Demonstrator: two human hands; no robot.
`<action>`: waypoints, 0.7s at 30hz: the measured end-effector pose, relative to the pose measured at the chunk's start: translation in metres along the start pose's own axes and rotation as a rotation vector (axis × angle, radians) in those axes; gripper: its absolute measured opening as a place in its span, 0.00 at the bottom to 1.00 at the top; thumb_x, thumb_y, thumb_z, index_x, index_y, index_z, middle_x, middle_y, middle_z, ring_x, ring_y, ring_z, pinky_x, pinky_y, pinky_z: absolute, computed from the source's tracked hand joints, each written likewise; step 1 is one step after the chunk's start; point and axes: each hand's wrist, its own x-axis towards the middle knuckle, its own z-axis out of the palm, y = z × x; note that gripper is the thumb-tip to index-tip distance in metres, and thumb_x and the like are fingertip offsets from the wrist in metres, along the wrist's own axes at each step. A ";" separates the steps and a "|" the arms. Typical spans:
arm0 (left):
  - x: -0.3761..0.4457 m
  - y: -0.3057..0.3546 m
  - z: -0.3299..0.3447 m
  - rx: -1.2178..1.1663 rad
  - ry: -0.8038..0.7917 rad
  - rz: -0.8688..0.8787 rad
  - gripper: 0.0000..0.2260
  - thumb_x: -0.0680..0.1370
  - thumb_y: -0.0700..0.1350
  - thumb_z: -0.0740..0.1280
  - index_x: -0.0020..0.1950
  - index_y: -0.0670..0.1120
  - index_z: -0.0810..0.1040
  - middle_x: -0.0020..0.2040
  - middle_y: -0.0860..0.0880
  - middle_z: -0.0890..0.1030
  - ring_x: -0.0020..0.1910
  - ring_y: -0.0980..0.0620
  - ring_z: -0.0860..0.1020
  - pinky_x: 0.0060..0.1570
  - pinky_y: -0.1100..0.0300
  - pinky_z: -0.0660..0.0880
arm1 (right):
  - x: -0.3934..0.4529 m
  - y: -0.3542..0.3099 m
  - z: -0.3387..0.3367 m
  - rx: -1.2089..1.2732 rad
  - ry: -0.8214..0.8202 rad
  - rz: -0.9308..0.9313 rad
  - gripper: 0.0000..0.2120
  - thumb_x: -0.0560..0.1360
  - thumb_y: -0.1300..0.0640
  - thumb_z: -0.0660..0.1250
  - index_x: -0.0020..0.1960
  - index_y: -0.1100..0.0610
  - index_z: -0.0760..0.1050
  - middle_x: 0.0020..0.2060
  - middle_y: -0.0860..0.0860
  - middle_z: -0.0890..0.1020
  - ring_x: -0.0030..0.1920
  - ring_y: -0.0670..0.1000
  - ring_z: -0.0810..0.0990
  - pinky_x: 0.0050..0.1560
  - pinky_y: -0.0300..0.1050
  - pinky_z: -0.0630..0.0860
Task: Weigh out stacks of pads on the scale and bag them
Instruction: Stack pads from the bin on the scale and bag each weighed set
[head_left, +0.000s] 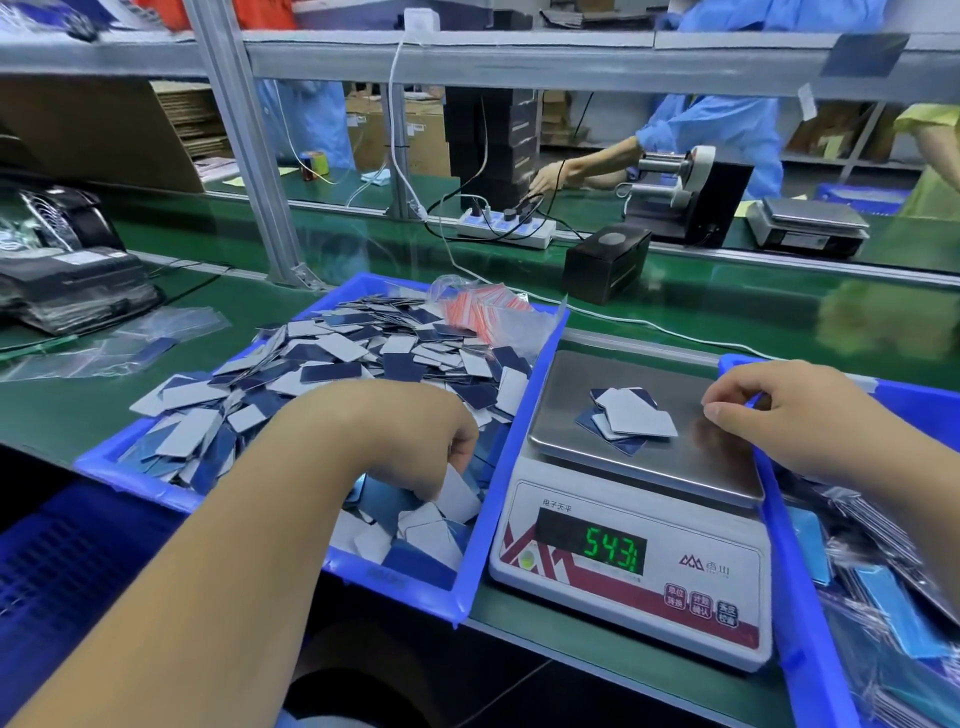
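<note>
Down at the near corner of the blue bin (483, 525), left hand (441, 457) with fingertips hidden among loose pads (332, 358), curled, pinching a white one. Over the scale (631, 525) pan, small pad stack (628, 421); right hand (779, 410) loosely curled beside it, holding nothing discernible. Display digits partly blurred.

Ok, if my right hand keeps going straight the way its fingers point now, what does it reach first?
The right hand points left across the scale pan, so it would likely meet the small pile of pads lying there first. How high the hand sits above the pan is unclear.
</note>
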 end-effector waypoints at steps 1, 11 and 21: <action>0.000 -0.001 0.000 -0.012 0.001 0.003 0.08 0.73 0.42 0.72 0.44 0.54 0.76 0.41 0.57 0.78 0.30 0.62 0.72 0.27 0.65 0.67 | 0.000 0.000 0.000 -0.003 -0.001 0.000 0.09 0.75 0.52 0.69 0.37 0.43 0.79 0.35 0.29 0.78 0.37 0.33 0.74 0.34 0.38 0.65; 0.004 -0.011 -0.020 -0.214 0.281 0.045 0.11 0.70 0.40 0.75 0.42 0.54 0.76 0.43 0.53 0.81 0.40 0.52 0.78 0.38 0.54 0.75 | 0.002 0.004 0.001 0.014 -0.003 0.001 0.09 0.75 0.52 0.69 0.37 0.42 0.79 0.35 0.28 0.78 0.37 0.33 0.74 0.34 0.38 0.66; 0.030 0.032 -0.039 -0.783 0.570 0.321 0.09 0.70 0.38 0.73 0.41 0.51 0.78 0.32 0.56 0.78 0.28 0.59 0.72 0.26 0.69 0.68 | 0.003 0.006 0.002 0.028 -0.010 -0.013 0.08 0.75 0.51 0.69 0.38 0.43 0.79 0.36 0.30 0.78 0.39 0.35 0.75 0.37 0.38 0.68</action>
